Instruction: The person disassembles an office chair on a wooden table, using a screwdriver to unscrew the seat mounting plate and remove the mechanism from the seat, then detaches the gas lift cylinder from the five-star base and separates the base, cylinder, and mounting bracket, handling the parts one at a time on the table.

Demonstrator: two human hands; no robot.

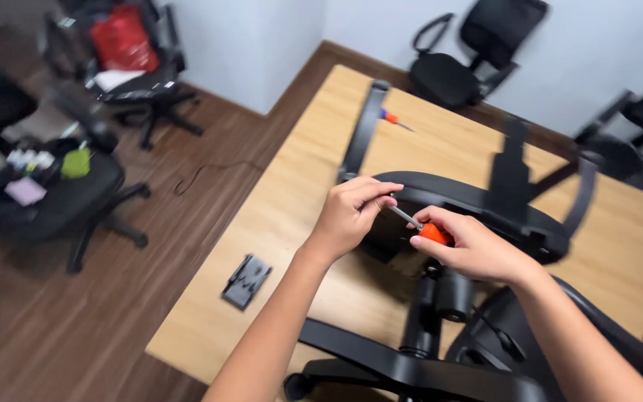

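Chair base: black wheeled base (411, 368) and gas cylinder (440, 298) of an office chair lying on its side, nearest the camera, partly over the table edge.
Chair seat: black underside (485, 201), curved and smooth, resting on the table, armrests sticking out.
Right hand (470, 246): closed around the orange handle of a screwdriver (426, 229), wrist bent inward.
Left hand (351, 212): fingers pinched narrow on the metal shaft near its tip, against the seat underside.
Table (306, 171): pale wood-grain top, L-shaped.
Metal plate (247, 281): dark grey, flat, rectangular, near the left table edge, well apart from the hands.
Second screwdriver (392, 117): orange handle, on the far side of the table.
Surroundings: other black office chairs on a dark wood floor (76, 320), blurred.
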